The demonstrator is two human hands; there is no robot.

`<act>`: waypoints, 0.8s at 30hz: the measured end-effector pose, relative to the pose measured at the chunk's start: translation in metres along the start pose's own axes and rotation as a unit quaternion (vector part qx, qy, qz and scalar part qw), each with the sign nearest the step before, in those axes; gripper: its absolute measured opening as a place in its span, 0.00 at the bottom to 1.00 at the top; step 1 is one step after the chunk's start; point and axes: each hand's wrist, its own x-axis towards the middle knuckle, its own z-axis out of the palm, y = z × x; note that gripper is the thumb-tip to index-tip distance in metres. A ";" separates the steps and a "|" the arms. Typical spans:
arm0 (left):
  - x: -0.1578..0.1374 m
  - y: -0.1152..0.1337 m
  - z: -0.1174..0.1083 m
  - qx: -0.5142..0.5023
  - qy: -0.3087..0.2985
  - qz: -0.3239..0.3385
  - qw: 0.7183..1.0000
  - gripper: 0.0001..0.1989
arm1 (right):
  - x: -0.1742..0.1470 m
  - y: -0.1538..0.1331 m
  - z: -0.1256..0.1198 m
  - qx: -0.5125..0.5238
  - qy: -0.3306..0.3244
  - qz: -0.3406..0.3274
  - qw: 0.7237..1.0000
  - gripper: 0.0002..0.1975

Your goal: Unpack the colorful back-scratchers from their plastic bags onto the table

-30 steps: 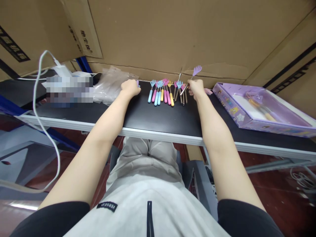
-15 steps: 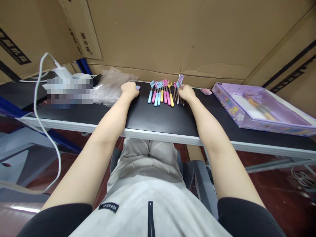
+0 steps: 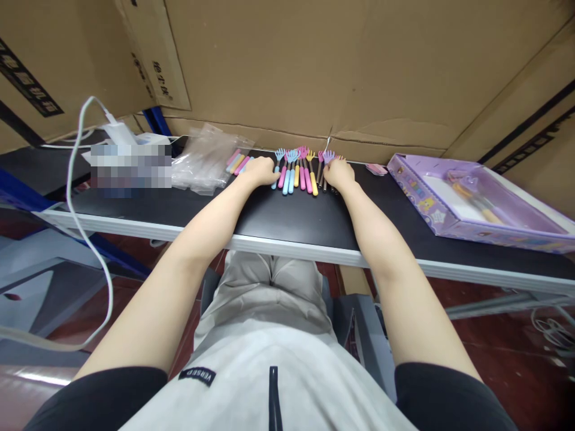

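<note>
My left hand (image 3: 260, 172) is closed, palm down, its thumb beside the leftmost back scratcher (image 3: 279, 158), which has a blue claw and blue handle. What its fingers hold is hidden. My right hand (image 3: 340, 174) is closed around a back scratcher with a purple claw (image 3: 329, 155). Under and beside that hand lie several more with bare metal rods. Between my hands is a row of back scratchers with pink, blue and yellow handles (image 3: 303, 179). Left of my left hand lie loose coloured handles (image 3: 236, 161), partly covered by it.
A clear plastic bag (image 3: 202, 161) lies at the left, near a white cable (image 3: 69, 179) and a blurred-out item. At the right stands an open purple box (image 3: 431, 206) with things inside. Pink cards (image 3: 376, 169) lie near it. Cardboard (image 3: 278, 66) walls off the back of the black table (image 3: 296, 221).
My left hand has moved right, from the loose handles to the row's left end, uncovering those handles. The purple-clawed back scratcher in my right hand has come down lower.
</note>
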 end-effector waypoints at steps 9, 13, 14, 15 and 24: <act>-0.004 0.006 -0.004 0.027 -0.064 -0.006 0.998 0.26 | 0.001 0.001 0.002 0.018 0.035 -0.009 0.999 0.21; -0.007 0.006 -0.006 0.035 -0.032 -0.010 0.999 0.25 | -0.003 -0.009 -0.005 0.071 0.058 -0.001 0.996 0.18; -0.008 0.007 -0.007 0.034 -0.017 -0.008 0.999 0.24 | -0.003 -0.012 -0.006 0.093 0.062 -0.001 0.994 0.16; -0.009 0.008 -0.008 0.031 0.000 -0.004 1.000 0.24 | -0.003 -0.015 -0.007 0.121 0.066 -0.004 0.990 0.15; -0.019 0.028 -0.005 -0.006 0.083 0.156 0.984 0.20 | -0.015 -0.045 -0.006 0.460 0.025 0.015 0.887 0.24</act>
